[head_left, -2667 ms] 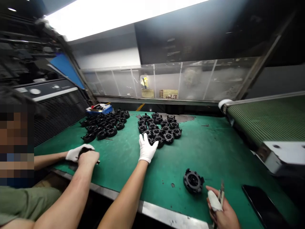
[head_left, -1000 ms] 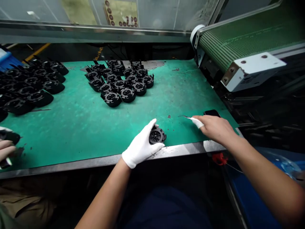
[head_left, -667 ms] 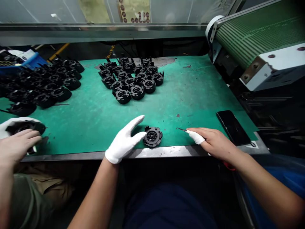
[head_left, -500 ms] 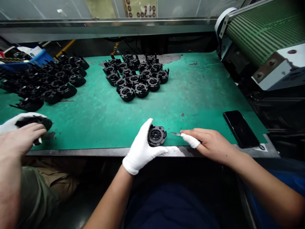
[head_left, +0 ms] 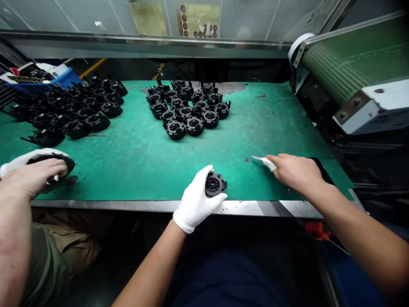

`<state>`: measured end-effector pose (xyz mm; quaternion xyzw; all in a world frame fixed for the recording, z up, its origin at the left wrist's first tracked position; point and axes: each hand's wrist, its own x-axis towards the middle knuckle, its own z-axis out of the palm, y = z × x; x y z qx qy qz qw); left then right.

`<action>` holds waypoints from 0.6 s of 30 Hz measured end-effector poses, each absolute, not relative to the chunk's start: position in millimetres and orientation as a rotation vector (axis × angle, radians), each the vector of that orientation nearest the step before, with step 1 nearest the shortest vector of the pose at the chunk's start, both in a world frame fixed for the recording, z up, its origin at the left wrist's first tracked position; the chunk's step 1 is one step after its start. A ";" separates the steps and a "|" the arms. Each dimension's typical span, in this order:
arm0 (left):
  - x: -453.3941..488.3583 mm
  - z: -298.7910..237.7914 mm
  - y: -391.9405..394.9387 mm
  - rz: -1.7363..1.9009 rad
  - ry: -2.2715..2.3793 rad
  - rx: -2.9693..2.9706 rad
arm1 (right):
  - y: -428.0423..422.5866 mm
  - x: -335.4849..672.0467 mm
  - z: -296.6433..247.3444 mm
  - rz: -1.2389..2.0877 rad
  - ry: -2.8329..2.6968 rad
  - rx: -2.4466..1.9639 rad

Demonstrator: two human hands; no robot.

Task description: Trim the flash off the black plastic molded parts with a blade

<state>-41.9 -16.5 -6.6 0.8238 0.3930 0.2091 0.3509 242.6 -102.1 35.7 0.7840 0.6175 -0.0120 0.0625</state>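
My left hand (head_left: 196, 200), in a white glove, is wrapped round a round black plastic part (head_left: 214, 185) near the table's front edge. The part's ringed face is turned up, with small tabs on its rim. My right hand (head_left: 294, 170) is closed on a small knife (head_left: 257, 158), whose thin metal blade points left over the green mat; its handle is hidden in my fingers. Something white covers the thumb of this hand. Knife and part are well apart. Beyond my left hand stands a group of similar black round parts (head_left: 194, 125) with upright prongs.
At left, a co-worker's hands (head_left: 41, 172), one gloved, hold a dark part. More black parts (head_left: 75, 128) and a blue bin (head_left: 65, 79) stand behind them. A phone (head_left: 321, 168) lies partly under my right forearm. A green conveyor (head_left: 354, 64) overhangs the right side.
My right hand with the knife has moved away from the part, to the right and farther over the mat, now covering most of the phone. The view has shifted slightly.
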 end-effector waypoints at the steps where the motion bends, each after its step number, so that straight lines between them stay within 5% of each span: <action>1: -44.7 -3.6 -12.5 0.501 0.979 2.142 | -104.1 251.2 35.4 -0.028 1.848 2.404; 7: -96.7 27.5 35.6 0.241 0.773 2.275 | -136.0 248.9 11.8 -0.419 2.223 2.400; 18: -56.3 -14.2 -22.0 0.788 1.185 2.045 | -100.9 192.0 22.9 -0.652 2.485 2.241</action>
